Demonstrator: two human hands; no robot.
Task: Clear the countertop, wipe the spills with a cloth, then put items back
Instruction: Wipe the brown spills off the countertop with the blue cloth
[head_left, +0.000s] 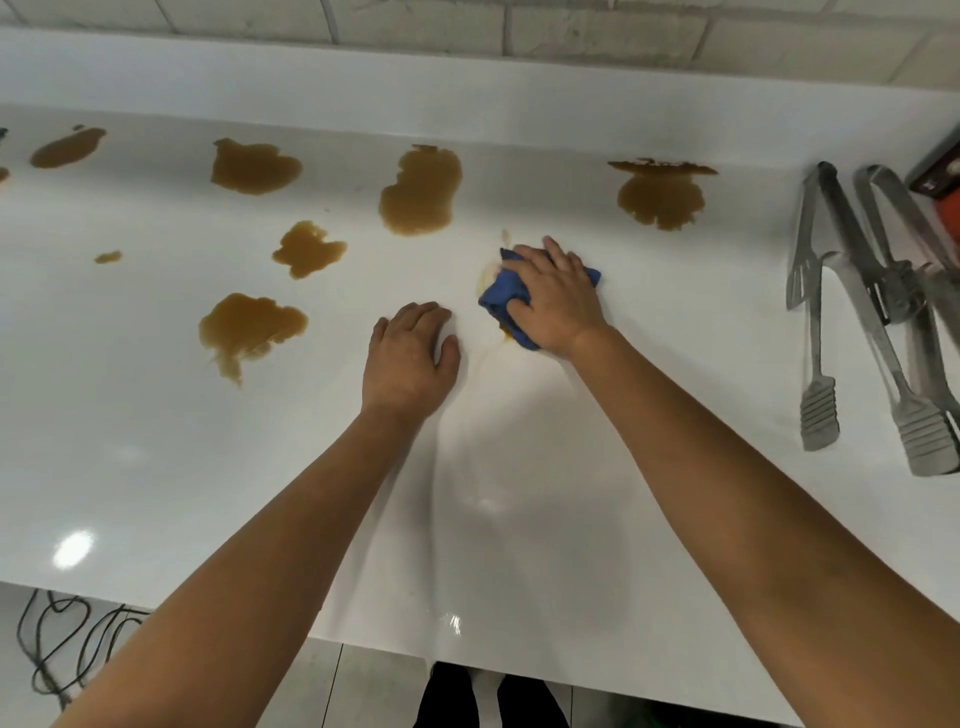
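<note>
My right hand (556, 296) grips a bunched blue cloth (501, 296) and presses it onto the white countertop (519, 467), over a faint smeared brown stain. My left hand (410, 358) rests flat on the counter just left of the cloth, holding nothing. Several brown spills lie on the counter: one straight behind the cloth (422, 189), one at the back right (661, 193), two to the left (309, 248) (249, 327), and more along the back left (254, 166).
Metal tongs (815, 291) and a second pair (904, 312) lie on the right side of the counter. A red-and-dark box (940, 171) sits at the far right edge. A tiled wall runs behind. Cables (57, 649) lie on the floor below the counter's front edge.
</note>
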